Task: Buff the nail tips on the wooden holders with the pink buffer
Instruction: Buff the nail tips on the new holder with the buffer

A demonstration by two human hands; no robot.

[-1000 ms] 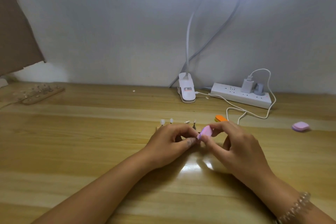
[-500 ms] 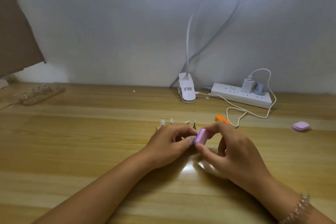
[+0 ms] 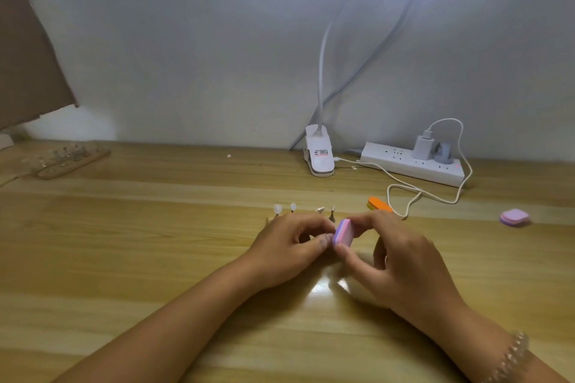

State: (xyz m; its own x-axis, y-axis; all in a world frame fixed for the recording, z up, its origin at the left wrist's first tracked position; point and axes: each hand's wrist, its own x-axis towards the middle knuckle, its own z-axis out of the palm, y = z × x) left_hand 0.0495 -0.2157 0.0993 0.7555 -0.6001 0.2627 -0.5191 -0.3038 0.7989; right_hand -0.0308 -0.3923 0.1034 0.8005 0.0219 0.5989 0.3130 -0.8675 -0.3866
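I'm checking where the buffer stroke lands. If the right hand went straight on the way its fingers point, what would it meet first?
Most likely the left hand: the right hand holds the pink buffer right at the left fingertips. What those hold, if anything, is hidden.

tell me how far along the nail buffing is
Done: cannot tell; no tip looks plainly finished from here. In hand: the right hand pinches the pink buffer, and the left hand pinches what seems to be a nail tip against it, mostly hidden by the fingers. Left: probably the four tips on sticks standing just behind the hands, and the tips on the wooden holder at the far left.
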